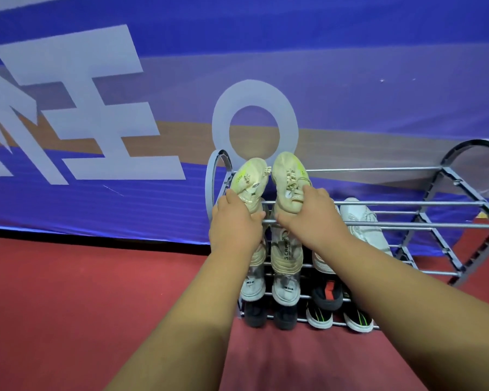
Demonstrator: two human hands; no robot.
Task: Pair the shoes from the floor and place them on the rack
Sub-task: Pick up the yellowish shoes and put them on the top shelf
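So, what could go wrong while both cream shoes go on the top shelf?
The top shelf is thin bars with gaps, so the right cream shoe might slip through when the right hand lets go. The left cream shoe, held by the left hand, sits by the rack end and could topple.

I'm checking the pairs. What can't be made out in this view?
Head view:
- Heels of the two cream-yellow mesh sneakers: covered by the left hand and right hand.
- Partner of the white sneaker: mostly behind the right forearm.
- Right end of the grey metal tube rack: cut off by the frame edge.
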